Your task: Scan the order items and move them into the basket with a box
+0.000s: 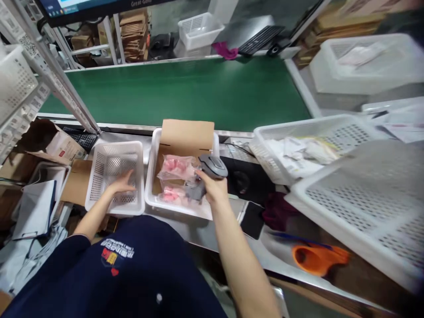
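Note:
My right hand [216, 190] is wrapped around a grey handheld barcode scanner [213, 166], held over the right side of a white basket [150, 176]. In that basket lies an open cardboard box [187, 134] with its flap standing up at the back. Clear plastic bags with pink items [175, 164] rest in the box. Beside the scanner is a dark grey shape [196, 191]; whether it belongs to the scanner I cannot tell. My left hand [122, 183] reaches into a perforated white basket [139, 154] on the left, fingers spread, holding nothing.
A green conveyor belt [185, 92] runs behind the bench. White baskets [298, 128] with packets stand at the right, near a black phone [252, 220] and an orange tape dispenser [318, 259]. A clipboard [35, 210] lies at the left, and a monitor [99, 9] hangs above.

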A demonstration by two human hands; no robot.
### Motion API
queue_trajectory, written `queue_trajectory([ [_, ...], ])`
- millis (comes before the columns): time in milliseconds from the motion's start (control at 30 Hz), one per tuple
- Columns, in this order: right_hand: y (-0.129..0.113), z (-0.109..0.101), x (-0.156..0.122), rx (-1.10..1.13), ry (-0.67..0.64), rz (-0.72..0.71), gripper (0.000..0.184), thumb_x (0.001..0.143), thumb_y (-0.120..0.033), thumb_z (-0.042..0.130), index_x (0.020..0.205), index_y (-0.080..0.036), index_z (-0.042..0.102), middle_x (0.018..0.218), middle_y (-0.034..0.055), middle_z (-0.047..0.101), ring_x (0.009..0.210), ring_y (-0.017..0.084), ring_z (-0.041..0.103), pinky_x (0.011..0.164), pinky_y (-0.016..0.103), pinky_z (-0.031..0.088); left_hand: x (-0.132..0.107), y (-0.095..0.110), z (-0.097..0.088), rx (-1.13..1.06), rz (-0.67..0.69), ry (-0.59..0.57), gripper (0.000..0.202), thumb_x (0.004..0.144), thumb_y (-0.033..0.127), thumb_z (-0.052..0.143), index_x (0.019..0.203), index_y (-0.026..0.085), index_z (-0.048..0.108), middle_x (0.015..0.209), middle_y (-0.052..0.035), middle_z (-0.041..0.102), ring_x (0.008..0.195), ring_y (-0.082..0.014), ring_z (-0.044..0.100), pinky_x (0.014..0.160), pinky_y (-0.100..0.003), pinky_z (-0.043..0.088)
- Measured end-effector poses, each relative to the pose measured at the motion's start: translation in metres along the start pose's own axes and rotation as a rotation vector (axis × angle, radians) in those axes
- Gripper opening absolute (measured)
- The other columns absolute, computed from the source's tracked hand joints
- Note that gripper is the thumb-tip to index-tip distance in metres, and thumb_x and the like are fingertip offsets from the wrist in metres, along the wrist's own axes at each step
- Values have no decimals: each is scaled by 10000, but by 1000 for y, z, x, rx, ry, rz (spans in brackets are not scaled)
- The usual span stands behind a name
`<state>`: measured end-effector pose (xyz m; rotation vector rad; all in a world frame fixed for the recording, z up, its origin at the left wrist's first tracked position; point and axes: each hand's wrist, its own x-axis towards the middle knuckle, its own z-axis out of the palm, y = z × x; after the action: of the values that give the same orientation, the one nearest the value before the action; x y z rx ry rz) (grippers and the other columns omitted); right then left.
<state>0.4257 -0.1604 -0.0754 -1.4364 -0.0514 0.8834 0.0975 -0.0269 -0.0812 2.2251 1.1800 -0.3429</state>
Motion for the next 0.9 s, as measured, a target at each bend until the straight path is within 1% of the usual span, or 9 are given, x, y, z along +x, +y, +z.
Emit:
queue_trajectory([
  [100,-1,4,34,-212,-21,17,457,447,-305,906,847,-193,716,887,66,770,944,312,738,711,381,628,-7,-23,11,149,-58,-49,945,698,114,883,1561,30,506,1571,-338,526,1516,-505,458,1289,-748,228],
  [200,-4,-1,36,-440,-22,-36,385,490,-298,866,807,-207,667,921,116,749,1077,398,710,916,540,601,-11,-26,30,203,-38,14,764,751,144,839,1473,63,602,1400,-274,673,1346,-434,624,1217,-599,430],
  [300,-11,-13,8,-620,-10,-160,447,510,-384,861,847,-224,616,1090,181,716,1271,499,601,1119,702,432,-15,-28,28,211,-43,151,686,825,269,807,1454,83,604,1340,-235,698,1269,-385,661,1096,-490,533],
  [367,-18,-20,-24,-649,-119,-230,507,559,-464,847,954,-216,647,1148,164,712,1242,467,623,1119,669,448,-17,-28,16,207,-4,275,715,846,376,797,1470,107,575,1371,-217,682,1298,-370,639,1118,-491,518],
  [433,-25,-21,-62,-658,-394,-325,553,658,-500,838,1101,-209,680,1154,135,719,1142,394,676,1044,573,531,-18,-24,1,181,183,470,734,852,497,776,1452,128,568,1378,-210,680,1306,-364,634,1157,-529,487],
  [500,-33,-17,-97,-707,-685,-452,477,797,-422,770,1207,-198,671,1197,146,705,1113,360,687,991,522,561,-17,-12,-11,136,458,703,718,905,613,685,1435,143,562,1355,-203,694,1299,-353,645,1189,-567,449],
  [567,-38,-11,-122,-772,-840,-546,392,850,-276,668,1230,-183,653,1232,170,687,1121,357,683,962,506,573,-14,6,-18,94,656,872,700,984,670,556,1458,155,542,1355,-191,698,1321,-329,640,1232,-569,396],
  [733,-46,-7,-145,-794,-838,-583,411,830,-200,606,1240,-191,617,1202,155,695,1072,332,704,856,427,598,-8,44,-18,97,793,1054,600,1065,603,504,1476,168,541,1311,-165,722,1352,-281,631,1285,-499,339],
  [900,-51,-21,-156,-775,-816,-552,347,801,-178,569,1143,-208,617,1119,129,706,1016,316,718,809,396,588,-6,46,-18,129,812,1063,598,1067,595,509,1484,167,538,1301,-164,732,1376,-286,623,1307,-497,329],
])
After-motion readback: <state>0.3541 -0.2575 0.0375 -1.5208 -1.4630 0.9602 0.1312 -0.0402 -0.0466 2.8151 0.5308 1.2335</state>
